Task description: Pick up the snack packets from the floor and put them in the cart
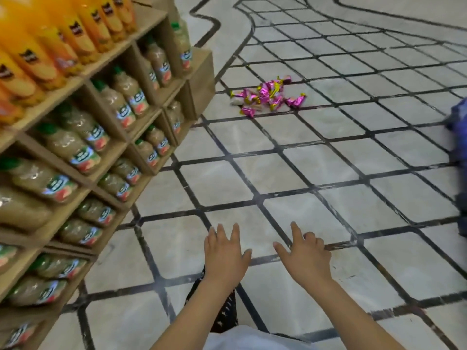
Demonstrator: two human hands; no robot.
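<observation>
Several pink and gold snack packets (267, 96) lie scattered in a loose pile on the tiled floor, well ahead of me near the end of the shelf unit. My left hand (225, 251) and my right hand (305, 253) are stretched out low in front of me, side by side, far short of the packets. Both hold nothing. The left hand's fingers are spread and straight. The right hand's index finger points forward while its other fingers curl loosely. No cart is clearly visible.
A wooden shelf unit (199, 79) with juice bottles (126, 94) and orange packs (83, 24) fills the left side. A blue object (458, 127) is cut off at the right edge. Pale tiles with dark grout lines (303, 178) lie between me and the packets.
</observation>
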